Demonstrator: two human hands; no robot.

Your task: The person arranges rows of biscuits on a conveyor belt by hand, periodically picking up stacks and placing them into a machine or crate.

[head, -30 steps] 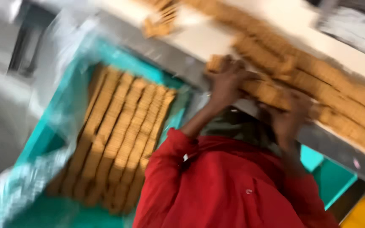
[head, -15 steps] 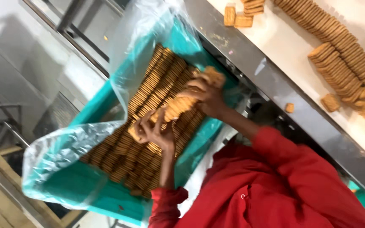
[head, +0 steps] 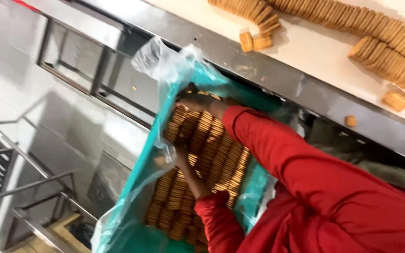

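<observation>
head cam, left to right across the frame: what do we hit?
Metal stair rails → grey machine panel → clear plastic liner → teal crate of biscuit rows → red sleeve → loose biscuit on the steel edge

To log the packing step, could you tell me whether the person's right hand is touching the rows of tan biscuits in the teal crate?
Touching: the head view shows the right hand pressed onto the tan biscuit rows.

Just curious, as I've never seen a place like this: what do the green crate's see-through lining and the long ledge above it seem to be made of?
The lining looks like thin clear plastic film: it crinkles, glints and shows the teal crate through it. The ledge looks like brushed metal, probably stainless steel: grey, smooth, dully reflective.
</observation>
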